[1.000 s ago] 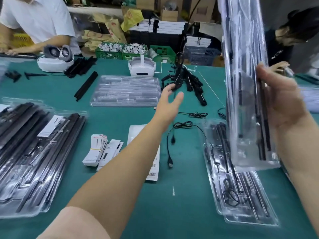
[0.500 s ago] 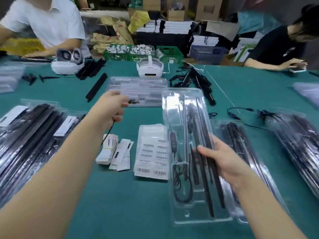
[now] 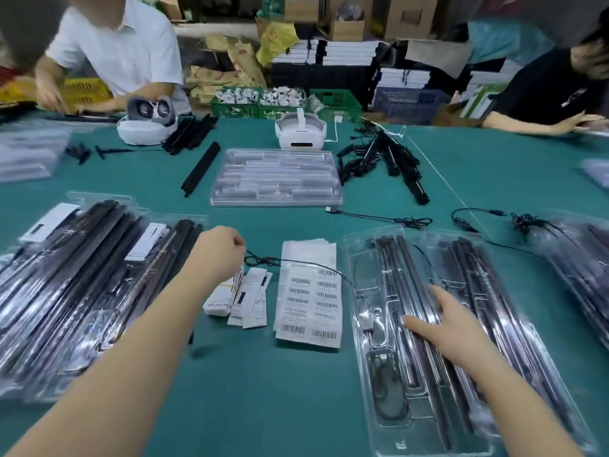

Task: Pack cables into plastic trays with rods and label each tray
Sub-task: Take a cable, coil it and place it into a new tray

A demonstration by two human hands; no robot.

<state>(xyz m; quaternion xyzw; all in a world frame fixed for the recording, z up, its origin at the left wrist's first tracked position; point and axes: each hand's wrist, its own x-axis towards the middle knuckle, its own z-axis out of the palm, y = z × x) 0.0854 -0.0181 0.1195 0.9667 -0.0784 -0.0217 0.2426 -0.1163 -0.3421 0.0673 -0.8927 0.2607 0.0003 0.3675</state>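
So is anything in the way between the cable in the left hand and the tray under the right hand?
Nothing tall blocks it. The left hand pinches the cable, which already trails across the barcode label sheet lying flat between it and the tray. The right hand rests on the tray's rods.

Barcodes printed all over the white label sheet (image 3: pixel 308 291), digits too blurry to read. Nothing legible anywhere else.

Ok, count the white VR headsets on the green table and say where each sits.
2. One headset lies at the far left with its lenses facing up, in front of the person in the white shirt. The other headset stands at the far centre, behind the empty clear tray. Others may be out of view.
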